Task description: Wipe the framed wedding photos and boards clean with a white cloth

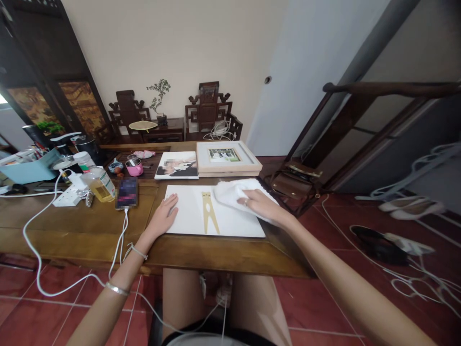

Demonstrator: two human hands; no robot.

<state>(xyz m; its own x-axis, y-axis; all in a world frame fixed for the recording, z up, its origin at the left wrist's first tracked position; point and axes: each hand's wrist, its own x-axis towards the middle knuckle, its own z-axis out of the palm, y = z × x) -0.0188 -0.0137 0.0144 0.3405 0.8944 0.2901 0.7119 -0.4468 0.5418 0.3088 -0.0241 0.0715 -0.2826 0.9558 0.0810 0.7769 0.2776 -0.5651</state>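
Note:
A white rectangular panel (187, 211) lies flat on the wooden table in front of me. On it is a tan, two-legged shape (208, 211) with a small face-like top; whether it is printed or loose, I cannot tell. My left hand (165, 215) rests flat on the panel's left edge, fingers stretched out. In my right hand (260, 204) is a bunched white cloth (234, 190), pressed onto the upper right part of the panel. The cloth covers that corner and hides some of my fingertips.
Behind the panel lie a photo print (176, 166) and a framed picture (226, 156). To the left are a phone (127, 193) on a charging cable, a bottle of yellow liquid (102, 185), a power strip (68, 196), a pink cup (134, 167) and a blue box (30, 166).

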